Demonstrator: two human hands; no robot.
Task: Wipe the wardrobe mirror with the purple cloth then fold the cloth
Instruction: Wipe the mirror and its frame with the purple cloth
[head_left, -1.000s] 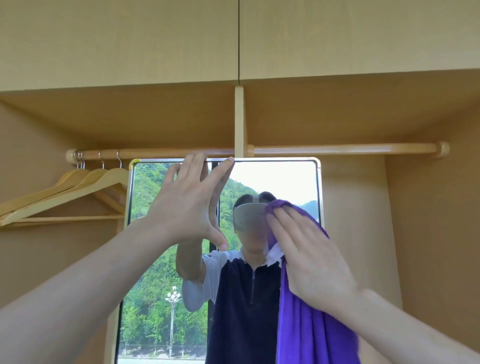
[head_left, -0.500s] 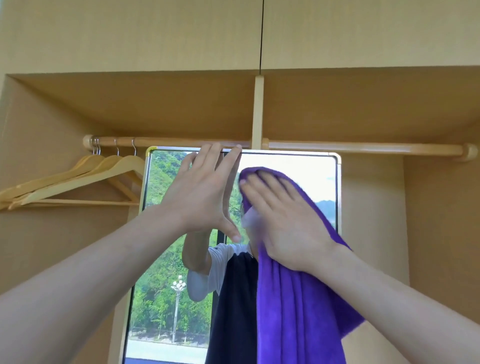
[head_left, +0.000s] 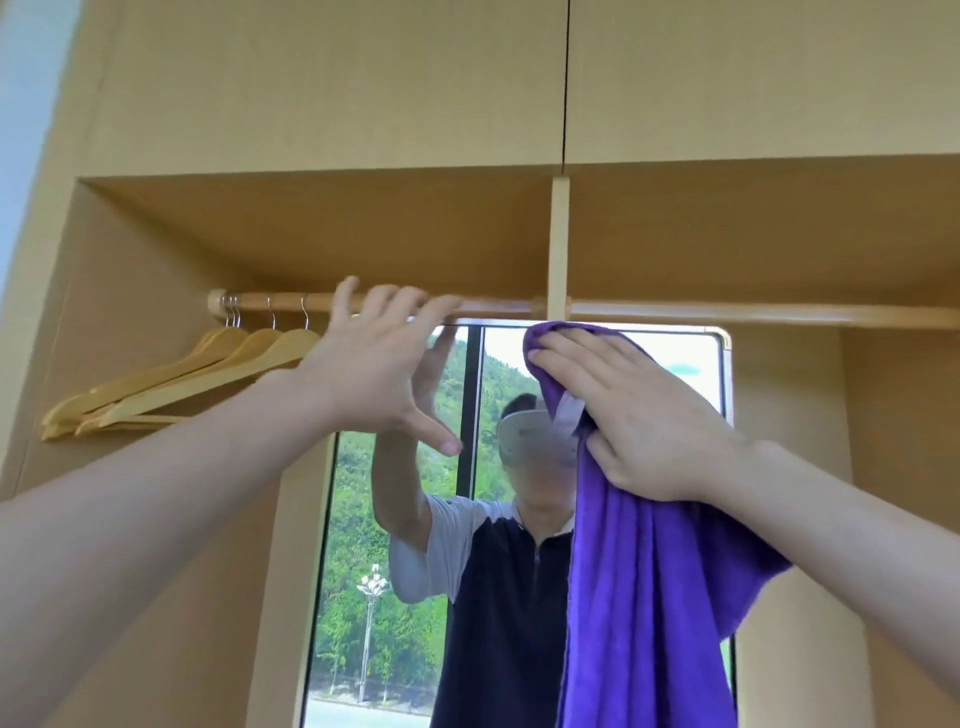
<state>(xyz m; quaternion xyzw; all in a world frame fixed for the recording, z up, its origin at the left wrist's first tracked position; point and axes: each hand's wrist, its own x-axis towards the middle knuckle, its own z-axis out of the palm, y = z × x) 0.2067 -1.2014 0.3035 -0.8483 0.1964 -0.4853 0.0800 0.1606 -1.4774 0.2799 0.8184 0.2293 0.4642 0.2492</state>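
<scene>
Two hands: both raised at the mirror (head_left: 675, 358).
Left hand (head_left: 374, 374): fingers straight, flat at mirror's top edge, grasping nothing.
Right hand (head_left: 639, 410): straight fingers press cloth (head_left: 649, 597) on glass; cloth hangs below.
Writing: none readable.
Nearby: rail (head_left: 727, 314), hangers (head_left: 197, 374) left.

Fuzzy purple cloth (head_left: 649, 597), glossy mirror (head_left: 363, 545)

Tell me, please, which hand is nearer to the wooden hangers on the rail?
Left. The left hand presses the mirror beside the hangers; the right hand, on the purple cloth, is farther right.
</scene>
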